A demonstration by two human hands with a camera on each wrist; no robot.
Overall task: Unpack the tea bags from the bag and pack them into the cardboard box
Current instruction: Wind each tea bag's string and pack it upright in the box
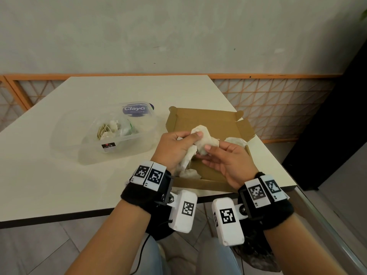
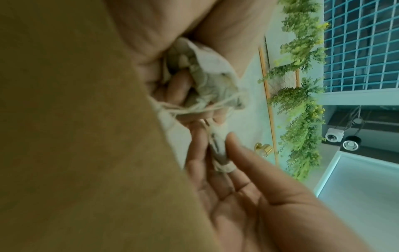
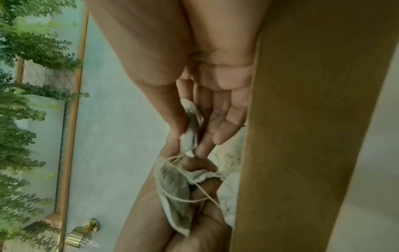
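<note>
Left hand gripped bunched tea bags; right hand pinched one above the cardboard box. Tangled strings risked tearing bags.

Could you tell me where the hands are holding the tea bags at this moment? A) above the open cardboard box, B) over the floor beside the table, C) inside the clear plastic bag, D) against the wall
A: the left hand and right hand hold the tea bags above the open cardboard box, apart from the clear plastic bag.
</note>
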